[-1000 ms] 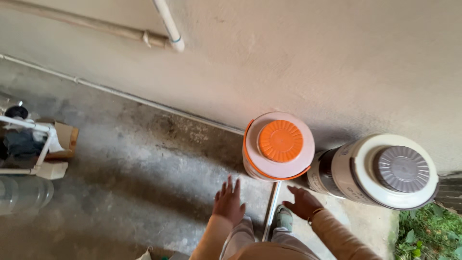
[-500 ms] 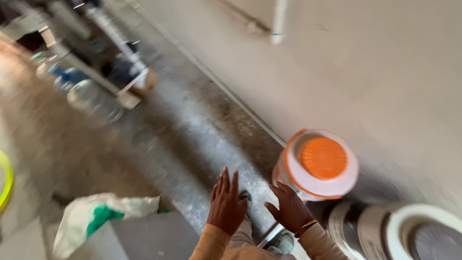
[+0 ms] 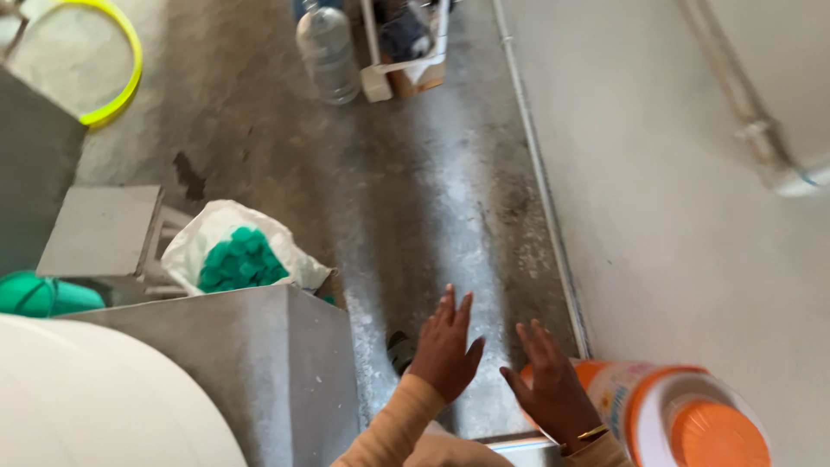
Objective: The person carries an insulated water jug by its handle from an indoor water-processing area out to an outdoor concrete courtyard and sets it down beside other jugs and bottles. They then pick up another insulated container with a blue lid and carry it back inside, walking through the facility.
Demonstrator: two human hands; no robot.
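We see both hands raised, flat and empty, over the concrete floor (image 3: 406, 199) at the near edge of the scene. The left hand (image 3: 445, 350) has its fingers spread wide and pointing away from us; its grip holds nothing, and a tan sleeve (image 3: 393, 424) runs back from the wrist. The right hand (image 3: 549, 385) is just beside it, also spread wide with nothing in its grip — a thin gold bangle (image 3: 581, 435) sits on that wrist.

The nearest thing to the hands is a white water cooler jug (image 3: 683, 419) with an orange lid (image 3: 713, 437), at the near right against the pale wall (image 3: 692, 173). The right hand is very close to the jug's side; we cannot tell whether it touches.

To the near left stands a grey metal box (image 3: 242, 363), with a large white rounded tank (image 3: 95, 398) at the corner. Behind the box a white sack (image 3: 207, 233) lies open, full of green bottle caps (image 3: 242, 259). A green container (image 3: 39, 294) shows at the left edge.

Far off, a clear plastic bottle (image 3: 328, 52) stands on the floor beside a white frame (image 3: 402, 65), and a round sieve with a yellow-green rim (image 3: 121, 43) sits at the far left. A thin white pipe (image 3: 540, 182) runs along the foot of the wall — a thicker one (image 3: 752, 121) crosses higher up on the right.
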